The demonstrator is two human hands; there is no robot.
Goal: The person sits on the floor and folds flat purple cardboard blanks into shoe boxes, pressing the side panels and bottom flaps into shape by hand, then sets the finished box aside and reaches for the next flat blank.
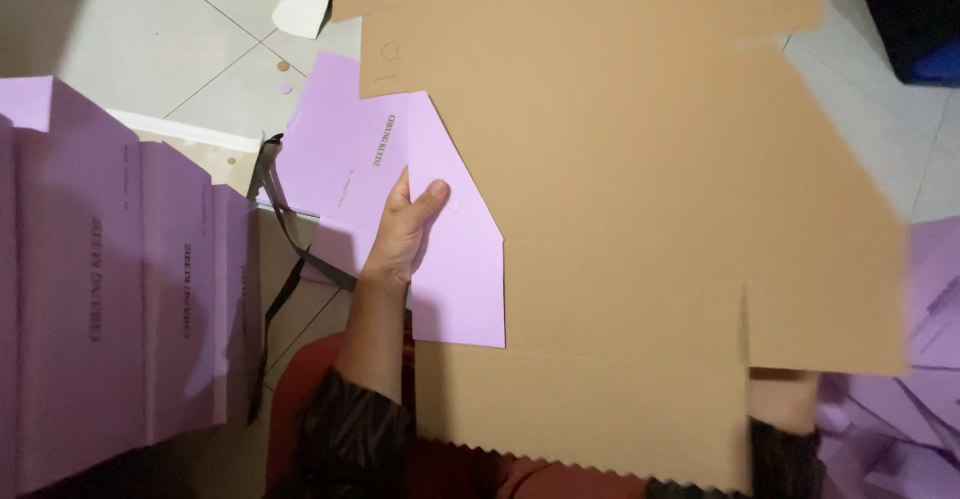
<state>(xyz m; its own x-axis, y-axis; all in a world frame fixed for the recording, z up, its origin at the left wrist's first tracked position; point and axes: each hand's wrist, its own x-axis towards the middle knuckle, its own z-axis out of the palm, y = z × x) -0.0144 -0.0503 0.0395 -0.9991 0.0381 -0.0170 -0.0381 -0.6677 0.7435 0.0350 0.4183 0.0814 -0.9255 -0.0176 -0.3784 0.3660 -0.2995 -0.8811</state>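
Observation:
A large flat cardboard box blank (640, 189), brown on the side facing me, fills the middle of the view. One flap is folded over and shows its lilac outer face (455, 259). My left hand (405, 229) grips that lilac flap, thumb on top and fingers behind it. My right hand (785, 399) is mostly hidden under the lower right of the blank; only the wrist and a dark sleeve show, apparently holding the blank from below.
A row of folded lilac boxes (110, 279) stands at the left. Another lilac sheet (335, 149) lies behind my left hand, with a black strap (285, 234) beside it. More lilac pieces (925, 379) lie at the right on the pale tiled floor (150, 49).

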